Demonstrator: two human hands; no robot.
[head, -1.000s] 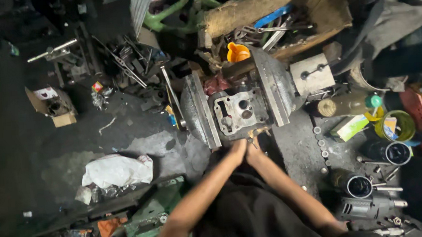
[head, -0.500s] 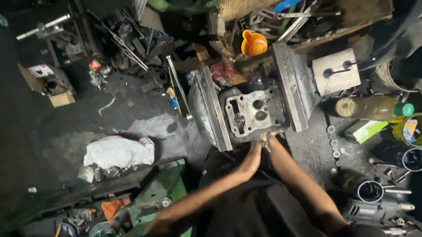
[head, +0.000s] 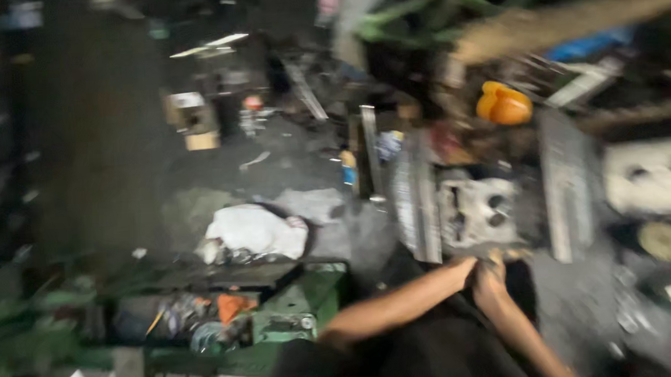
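The view is blurred by motion. A grey metal engine block [head: 476, 215] with round bores lies between two finned metal plates [head: 416, 199] on the dark floor. My left hand [head: 462, 270] and my right hand [head: 489, 276] meet just below the block's near edge, fingers pressed together. Whether they hold anything small is hidden by blur. My dark trousers fill the bottom middle.
An orange cap-shaped object [head: 504, 105] lies behind the block. A white cloth bundle [head: 252, 231] sits at the left, a green metal box [head: 281, 321] with scrap below it. A small cardboard box [head: 193, 119] and loose metal tools lie further back. A pale square part [head: 652, 176] lies right.
The camera has swung left and down, so the block and my hands have shifted to the right of the picture. My hands stay together at the block's near edge.
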